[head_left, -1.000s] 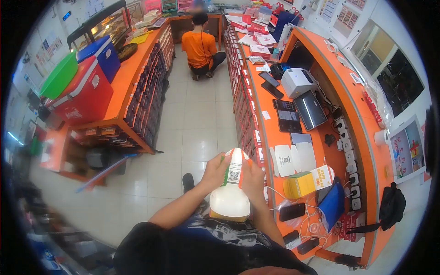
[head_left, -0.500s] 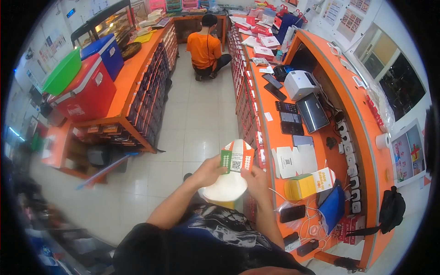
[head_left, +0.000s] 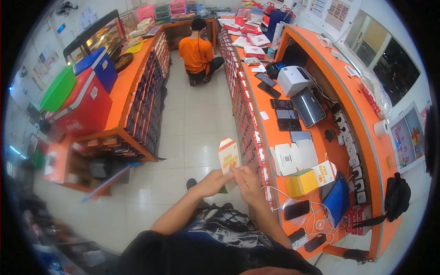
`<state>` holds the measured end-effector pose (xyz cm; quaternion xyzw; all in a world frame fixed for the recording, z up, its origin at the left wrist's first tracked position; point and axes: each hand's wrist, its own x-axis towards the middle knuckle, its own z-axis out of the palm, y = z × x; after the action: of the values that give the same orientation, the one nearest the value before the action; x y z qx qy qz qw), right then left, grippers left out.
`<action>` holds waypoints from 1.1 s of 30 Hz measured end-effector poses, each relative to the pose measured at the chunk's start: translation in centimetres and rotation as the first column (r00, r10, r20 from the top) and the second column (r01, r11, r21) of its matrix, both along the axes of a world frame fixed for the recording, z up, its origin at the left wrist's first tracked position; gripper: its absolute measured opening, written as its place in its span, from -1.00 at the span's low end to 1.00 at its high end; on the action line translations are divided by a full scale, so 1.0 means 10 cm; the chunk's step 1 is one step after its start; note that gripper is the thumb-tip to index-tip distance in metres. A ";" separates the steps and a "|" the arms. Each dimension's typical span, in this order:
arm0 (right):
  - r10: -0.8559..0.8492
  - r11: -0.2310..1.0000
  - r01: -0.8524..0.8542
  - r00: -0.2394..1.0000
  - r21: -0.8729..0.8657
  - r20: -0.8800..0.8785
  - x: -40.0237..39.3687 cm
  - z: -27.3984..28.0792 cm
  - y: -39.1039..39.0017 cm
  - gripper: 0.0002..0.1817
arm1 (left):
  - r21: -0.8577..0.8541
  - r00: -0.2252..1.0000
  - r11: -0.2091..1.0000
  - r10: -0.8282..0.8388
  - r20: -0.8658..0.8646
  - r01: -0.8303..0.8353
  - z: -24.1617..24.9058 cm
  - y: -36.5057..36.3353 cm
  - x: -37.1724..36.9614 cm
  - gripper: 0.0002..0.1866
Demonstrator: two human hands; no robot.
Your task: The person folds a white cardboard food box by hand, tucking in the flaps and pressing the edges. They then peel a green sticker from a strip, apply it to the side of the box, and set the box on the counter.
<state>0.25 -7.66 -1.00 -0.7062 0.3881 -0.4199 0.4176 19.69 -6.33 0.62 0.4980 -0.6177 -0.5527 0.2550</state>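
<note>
Between my two hands is a flat cardboard food carton [head_left: 228, 153], white with orange-yellow lettering and a striped red edge at its top. It stands tilted up in front of my body. My left hand [head_left: 212, 183] is closed on its lower left side. Along its right side, my right hand [head_left: 246, 184] pinches it with the thumb near the lettering. A bit of green shows below my fingers; the carton's lower part is mostly hidden. On the counter to my right lie a yellow-and-white carton [head_left: 303, 182] and an unfolded white carton [head_left: 293, 159].
The orange counter [head_left: 270, 137] on my right carries several phones [head_left: 288, 120], a white printer [head_left: 294, 81], a dark tablet [head_left: 308, 106], cables and a blue pouch [head_left: 336, 202]. A person in orange [head_left: 196, 52] squats in the aisle. Cooler boxes [head_left: 85, 106] stand at left.
The carton has been turned over and raised upright; its lettered face shows instead of the QR code side and white flap. Both hands have come closer together. The view has shifted slightly.
</note>
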 end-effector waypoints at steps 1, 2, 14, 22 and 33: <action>0.024 1.000 -0.023 0.998 -0.007 0.052 -0.03 0.03 -0.02 -0.68 | 0.044 0.993 0.998 0.048 -0.107 -0.044 -0.09 -0.01 0.07 -0.46; 0.011 1.000 -0.011 0.998 -0.009 0.057 -0.05 0.08 -0.01 -0.68 | 0.093 0.972 0.992 0.102 -0.210 -0.084 -0.17 -0.01 0.10 -0.48; -0.307 0.883 0.032 0.794 0.468 0.524 -0.26 0.23 0.00 -0.69 | -0.125 0.830 0.963 0.134 -0.541 -0.237 0.09 -0.02 -0.33 -0.47; -0.166 0.968 0.046 0.855 0.247 0.491 -0.37 -0.06 0.24 -0.56 | 0.176 0.784 0.936 0.353 -0.511 -0.306 -0.47 -0.16 -0.22 -0.65; -0.825 0.565 0.653 0.445 0.504 0.349 -1.32 0.05 0.09 -0.39 | 0.208 0.897 0.978 0.062 -0.437 0.033 -0.34 -0.20 -0.59 -0.37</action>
<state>-12.94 -6.78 -0.53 -0.2363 0.5793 -0.6806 0.3813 13.80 -8.29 -2.73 0.3885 -0.4782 -0.7112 0.3384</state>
